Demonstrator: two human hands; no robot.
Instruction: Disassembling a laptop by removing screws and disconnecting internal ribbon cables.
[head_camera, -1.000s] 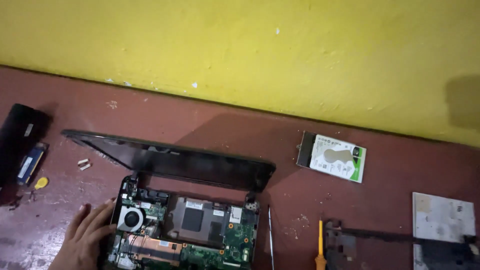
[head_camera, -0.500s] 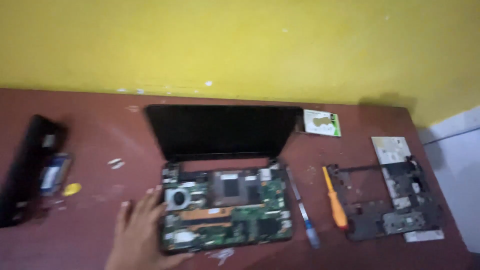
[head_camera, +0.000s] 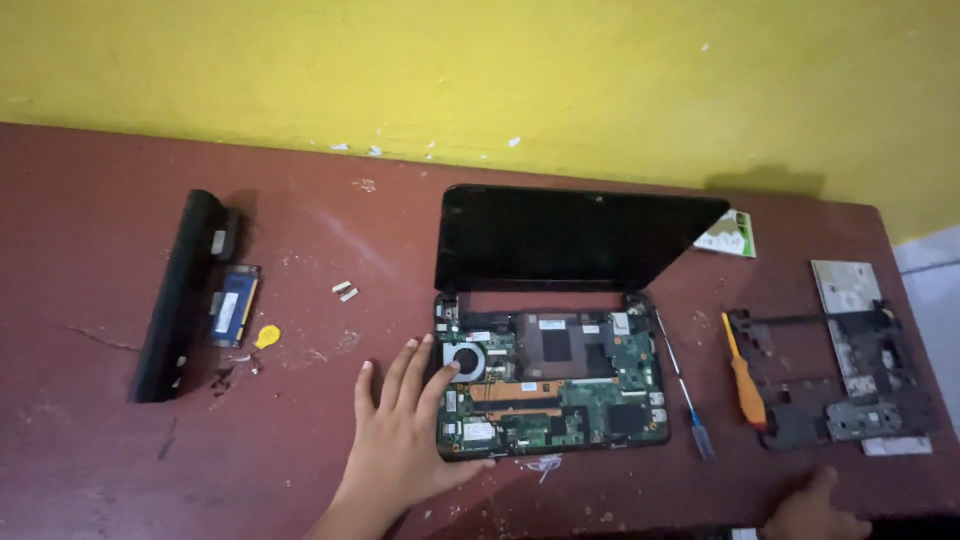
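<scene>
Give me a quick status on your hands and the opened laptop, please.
Left hand flat on the laptop base, fingertips by the fan. Right hand empty, at table edge. Screen up; two screwdrivers lie right.

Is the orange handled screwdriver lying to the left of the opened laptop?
No, the orange screwdriver lies right of the laptop.

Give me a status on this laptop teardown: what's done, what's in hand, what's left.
Done: black plastic laptop cover frame, long black battery and blue memory stick lie apart on the table. In hand: left hand rests on the opened black laptop base near its round fan. Left: green circuit board sits inside; orange-handled screwdriver lies unused.
</scene>
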